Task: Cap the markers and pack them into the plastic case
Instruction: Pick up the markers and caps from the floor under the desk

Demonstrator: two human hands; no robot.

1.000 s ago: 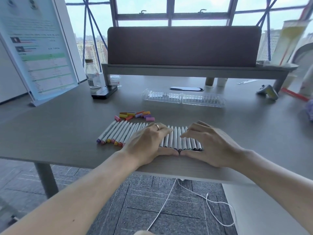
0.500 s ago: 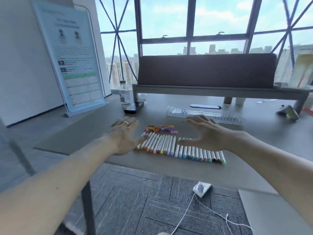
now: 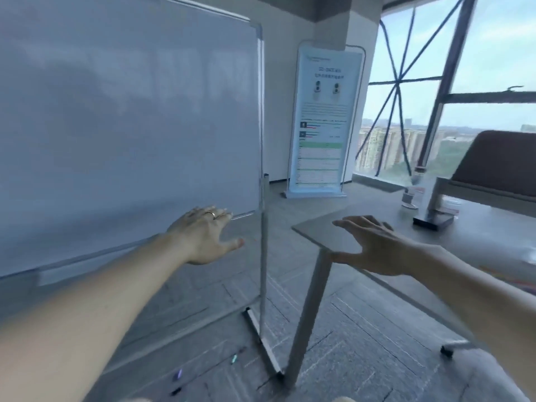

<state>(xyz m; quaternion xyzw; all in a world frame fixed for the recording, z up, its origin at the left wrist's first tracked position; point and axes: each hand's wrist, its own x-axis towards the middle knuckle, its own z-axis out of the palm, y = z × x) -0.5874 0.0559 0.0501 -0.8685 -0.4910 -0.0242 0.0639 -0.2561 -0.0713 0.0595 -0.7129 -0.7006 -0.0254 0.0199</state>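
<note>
Head view, blurred and angled toward the left side of a room. Two bare forearms reach forward from the bottom corners. The left hand [image 3: 203, 236] hangs in the air in front of a large whiteboard [image 3: 130, 126], palm down, fingers straight and spread, holding nothing; a ring [image 3: 213, 214] sits on one finger. The right hand [image 3: 374, 245] hovers above the near corner of a grey surface [image 3: 478, 236], fingers also spread wide and holding nothing.

The markers and the plastic case cannot be made out here. A faint reddish streak [image 3: 499, 269] on the surface at the right edge may be part of them, but it is too smeared to tell.

Toward the back of the surface stand a brown divider screen [image 3: 499, 161], a blurred clear bottle [image 3: 413, 187] and a flat black object [image 3: 432, 222]. A tall printed poster stand [image 3: 322, 126] stands on the carpeted floor [image 3: 362, 329] beyond the whiteboard, beside a window [image 3: 478, 68] that shows city buildings. Three small coloured specks [image 3: 178, 374] lie on the floor near the whiteboard's foot.
</note>
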